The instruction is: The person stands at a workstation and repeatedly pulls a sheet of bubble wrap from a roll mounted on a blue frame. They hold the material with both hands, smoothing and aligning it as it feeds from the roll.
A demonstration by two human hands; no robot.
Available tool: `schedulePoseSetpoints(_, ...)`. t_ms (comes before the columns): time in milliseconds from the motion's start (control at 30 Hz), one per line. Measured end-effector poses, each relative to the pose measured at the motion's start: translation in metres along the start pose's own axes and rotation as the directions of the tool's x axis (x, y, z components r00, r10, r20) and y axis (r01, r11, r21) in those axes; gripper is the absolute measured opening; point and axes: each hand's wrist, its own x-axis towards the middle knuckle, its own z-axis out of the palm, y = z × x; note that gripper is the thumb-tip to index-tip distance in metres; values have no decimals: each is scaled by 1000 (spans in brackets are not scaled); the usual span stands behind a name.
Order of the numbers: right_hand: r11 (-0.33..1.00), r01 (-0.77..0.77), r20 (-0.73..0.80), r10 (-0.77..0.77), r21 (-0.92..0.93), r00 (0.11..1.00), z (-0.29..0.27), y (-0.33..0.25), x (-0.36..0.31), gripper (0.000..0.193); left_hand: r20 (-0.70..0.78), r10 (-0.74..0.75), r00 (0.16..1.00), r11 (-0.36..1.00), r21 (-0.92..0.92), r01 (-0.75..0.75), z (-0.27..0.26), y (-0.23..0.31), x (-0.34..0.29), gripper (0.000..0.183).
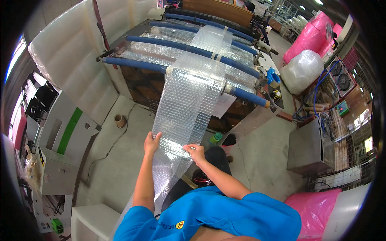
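A long strip of clear bubble wrap [185, 100] comes down toward me over the blue rollers [138, 64] of a machine. My left hand [152, 142] is closed on the strip's left edge, thumb on top. On the right edge, my right hand [195, 152] pinches the bubble wrap between thumb and fingers. Between my hands the film lies fairly flat and shines. Below them it narrows, folds and trails down to the left past my left forearm, where its end is hidden.
Rolls wrapped in pink film [309, 36] and a white bundle [303, 70] stand at the back right. A grey cabinet [309, 148] is to the right. At left is a grey machine with a green stripe [70, 130]. A cable [110, 150] crosses the floor near a cardboard core [120, 120].
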Motion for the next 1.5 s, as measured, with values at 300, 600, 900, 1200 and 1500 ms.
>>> schedulePoseSetpoints(300, 987, 69, -94, -83, -146, 992, 3, 12, 5, 21, -22, -16, 1000, 1000, -4, 16, 10, 1, 2, 55)
schedulePoseSetpoints(600, 987, -55, -32, 51, -152, 998, 0, 0, 0, 26, 64, -81, 995, 995, 61, 77, 9, -2, 4, 56)
schedulePoseSetpoints(900, 992, 95, -63, -101, -84, 993, -7, 9, 35, 16, 83, -22, 996, 998, 62, 17, 21, 8, 31, 59)
schedulePoseSetpoints(1200, 966, 243, -138, -253, -86, 958, -31, -70, 102, 16, 12, 108, 994, 994, -25, -108, 8, 110, 85, 53)
schedulePoseSetpoints(1500, 913, 309, -223, -253, 268, 941, -30, -90, 102, 24, -51, 213, 976, 951, -220, -219, -3, 138, 69, 79)
